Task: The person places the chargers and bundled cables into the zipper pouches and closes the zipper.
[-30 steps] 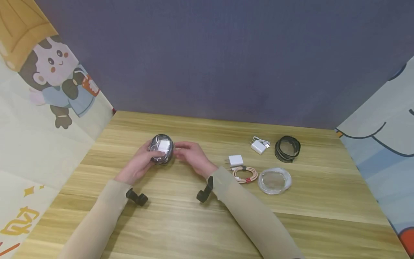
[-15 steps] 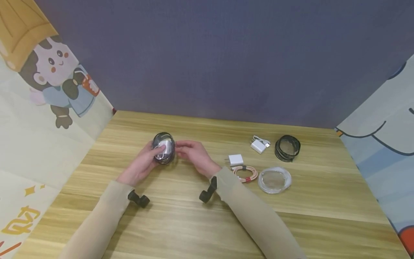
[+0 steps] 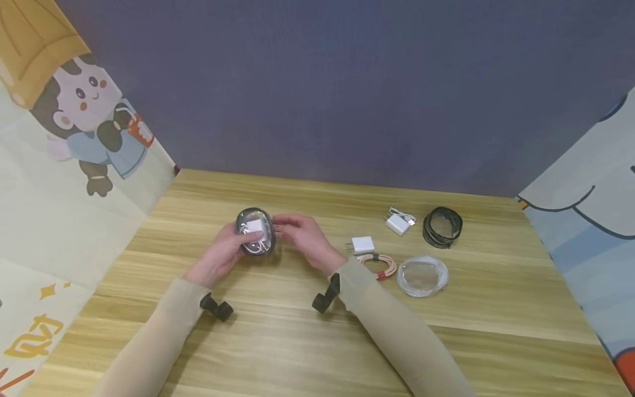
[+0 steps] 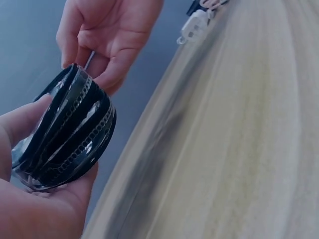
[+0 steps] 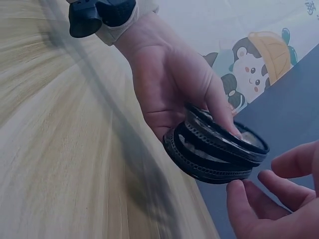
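Observation:
My left hand point(image 3: 220, 253) holds a small round clear zip pouch point(image 3: 268, 223) with black edging, its thumb pressed on the front. Inside the pouch show a white charger block point(image 3: 254, 225) and a white cable point(image 3: 255, 247). Two toothed black zip edges point(image 5: 212, 172) run round its side with a gap between them. At the pouch's right rim are the bent fingers of my right hand point(image 3: 307, 240). A thin grey piece point(image 4: 89, 59) shows among these fingers in the left wrist view; whether they pinch it is unclear.
On the wooden table point(image 3: 278, 342) at right lie a white charger with cable point(image 3: 398, 223), another white charger point(image 3: 362, 245) and a pink cable coil point(image 3: 379, 259), partly behind the right sleeve. A black round pouch point(image 3: 441, 227) and a clear-white one point(image 3: 422, 276) lie beyond.
Both hands and the pouch have shifted slightly to the right. The pouch has tilted and turned, so its front and the white charger inside show more squarely than half a second ago.

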A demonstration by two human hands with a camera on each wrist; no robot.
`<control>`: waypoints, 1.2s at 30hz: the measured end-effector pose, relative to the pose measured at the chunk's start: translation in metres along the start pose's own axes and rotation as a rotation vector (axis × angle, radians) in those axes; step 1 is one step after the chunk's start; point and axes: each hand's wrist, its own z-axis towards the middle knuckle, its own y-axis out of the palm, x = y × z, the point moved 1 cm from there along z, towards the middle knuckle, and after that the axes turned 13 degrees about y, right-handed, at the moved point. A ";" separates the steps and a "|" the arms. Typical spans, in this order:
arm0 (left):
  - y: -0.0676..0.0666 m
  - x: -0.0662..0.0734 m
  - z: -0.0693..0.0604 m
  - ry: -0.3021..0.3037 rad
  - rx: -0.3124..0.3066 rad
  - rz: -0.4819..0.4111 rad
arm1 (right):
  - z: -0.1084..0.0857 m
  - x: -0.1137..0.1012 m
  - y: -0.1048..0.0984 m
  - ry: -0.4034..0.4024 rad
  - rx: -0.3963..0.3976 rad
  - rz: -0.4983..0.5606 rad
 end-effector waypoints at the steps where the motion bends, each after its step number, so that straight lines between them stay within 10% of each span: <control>1: 0.001 0.000 -0.001 0.007 0.012 0.021 | 0.000 0.000 -0.001 -0.005 -0.003 0.007; 26: 0.020 0.012 -0.015 0.336 0.066 0.413 | -0.025 -0.008 -0.017 -0.097 0.028 -0.147; 36: 0.029 0.020 -0.025 0.498 0.070 0.718 | -0.037 -0.012 -0.018 -0.125 0.122 -0.307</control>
